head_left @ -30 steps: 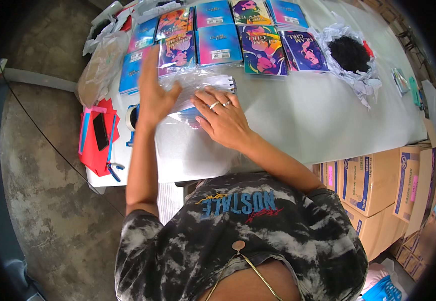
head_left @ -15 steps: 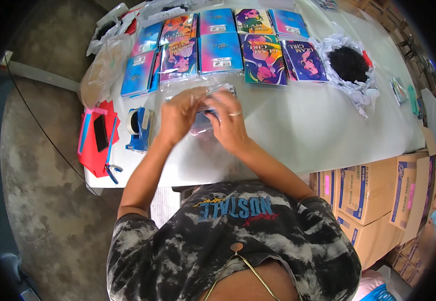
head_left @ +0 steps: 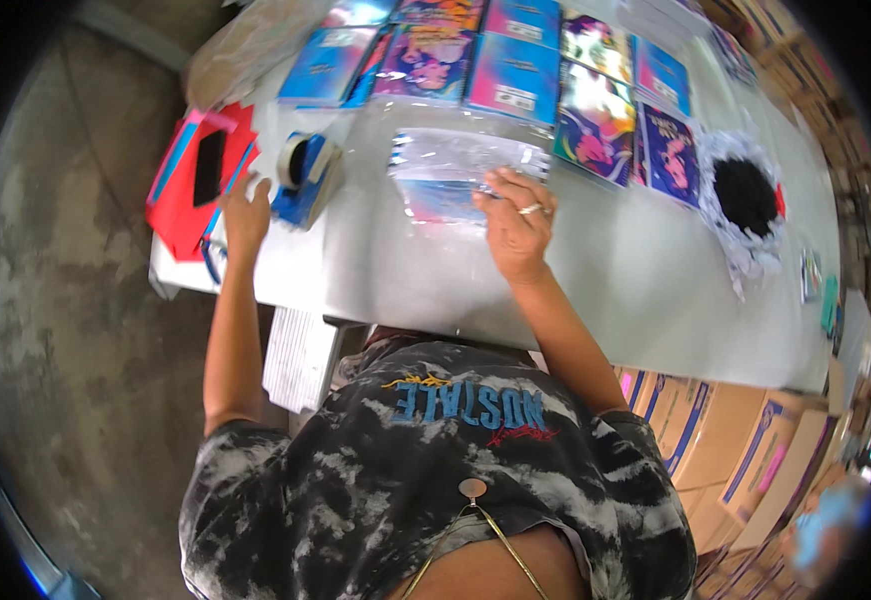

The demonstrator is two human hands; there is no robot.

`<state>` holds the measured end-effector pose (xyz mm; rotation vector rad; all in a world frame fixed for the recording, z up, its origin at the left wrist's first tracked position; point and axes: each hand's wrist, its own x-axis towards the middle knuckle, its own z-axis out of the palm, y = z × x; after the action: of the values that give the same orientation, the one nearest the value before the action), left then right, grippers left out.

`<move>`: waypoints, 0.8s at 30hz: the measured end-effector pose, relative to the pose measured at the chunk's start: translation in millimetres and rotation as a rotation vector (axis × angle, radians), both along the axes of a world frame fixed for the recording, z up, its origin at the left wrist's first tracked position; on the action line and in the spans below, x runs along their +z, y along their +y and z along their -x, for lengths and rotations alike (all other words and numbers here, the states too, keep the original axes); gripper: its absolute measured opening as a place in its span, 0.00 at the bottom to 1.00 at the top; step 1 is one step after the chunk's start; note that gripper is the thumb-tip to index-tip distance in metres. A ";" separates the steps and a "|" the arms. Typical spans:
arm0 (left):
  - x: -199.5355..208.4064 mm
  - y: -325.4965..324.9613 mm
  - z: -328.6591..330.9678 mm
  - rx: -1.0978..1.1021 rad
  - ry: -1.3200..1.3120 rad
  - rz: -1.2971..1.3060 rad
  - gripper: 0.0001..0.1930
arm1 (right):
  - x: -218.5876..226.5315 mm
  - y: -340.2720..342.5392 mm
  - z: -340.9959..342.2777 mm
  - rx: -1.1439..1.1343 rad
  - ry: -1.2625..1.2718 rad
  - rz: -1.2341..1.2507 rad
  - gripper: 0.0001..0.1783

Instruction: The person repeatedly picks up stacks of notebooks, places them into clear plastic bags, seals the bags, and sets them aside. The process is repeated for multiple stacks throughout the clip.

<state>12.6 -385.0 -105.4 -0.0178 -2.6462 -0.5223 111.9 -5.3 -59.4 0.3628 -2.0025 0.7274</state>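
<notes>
Left hand (head_left: 246,212) reaches open-fingered beside tape dispenser (head_left: 305,178); right hand (head_left: 517,228) presses clear bag (head_left: 452,175) flat.

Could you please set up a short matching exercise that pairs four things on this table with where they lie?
Things:
1. blue tape dispenser
2. clear plastic bag
3. red pouch
4. black bundle on white paper

Places:
A. under the right hand
B. at the table's left edge
C. far right of the packets
D. just beyond the left hand

Pairs: 1-D, 2-A, 3-B, 4-C
</notes>
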 end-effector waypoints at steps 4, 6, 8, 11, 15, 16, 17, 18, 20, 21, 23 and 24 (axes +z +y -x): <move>39.1 17.6 15.3 0.056 -1.099 -0.592 0.18 | -5.5 4.2 0.9 -0.030 0.012 -0.009 0.08; 23.0 -2.7 13.0 -0.114 -1.089 -0.742 0.20 | -6.0 4.1 -0.5 -0.041 -0.014 -0.026 0.09; 1.8 -29.5 3.5 -0.283 -0.994 -1.196 0.17 | -7.2 1.3 0.8 -0.037 -0.010 -0.012 0.10; -3.9 -47.9 -44.5 -0.517 -0.934 -1.514 0.12 | -7.7 0.9 0.7 -0.062 -0.013 -0.017 0.11; -28.0 -48.3 -33.4 0.115 -0.354 -0.180 0.15 | -3.9 -0.4 0.2 -0.046 -0.010 -0.003 0.11; -18.6 -37.6 -19.9 0.217 -0.089 -0.044 0.17 | -2.8 0.3 0.0 -0.053 -0.014 -0.003 0.11; 12.4 3.8 -12.5 0.167 -0.032 -0.392 0.17 | -6.3 1.3 1.0 -0.046 -0.019 0.013 0.11; 52.1 60.3 -15.3 0.108 0.010 -0.744 0.18 | -8.0 2.1 1.6 -0.047 -0.009 0.008 0.10; 107.8 147.5 -53.4 -0.327 -0.183 -1.195 0.18 | -9.8 2.0 1.5 -0.024 0.006 0.002 0.10; 117.2 182.7 -77.4 -0.407 -0.312 -1.153 0.18 | -9.2 2.0 1.1 -0.020 -0.009 -0.009 0.10; 105.1 240.2 -100.4 -0.370 -0.656 -1.282 0.16 | -4.6 2.9 0.5 -0.006 -0.033 -0.026 0.11; 72.5 250.4 -100.8 -0.253 -0.805 -1.191 0.17 | -3.1 5.4 -1.7 0.011 -0.052 -0.002 0.12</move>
<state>113.4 -134.6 -32.9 0.2689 -2.5105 -2.5047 113.6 0.2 -62.5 0.3593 -2.0523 0.7481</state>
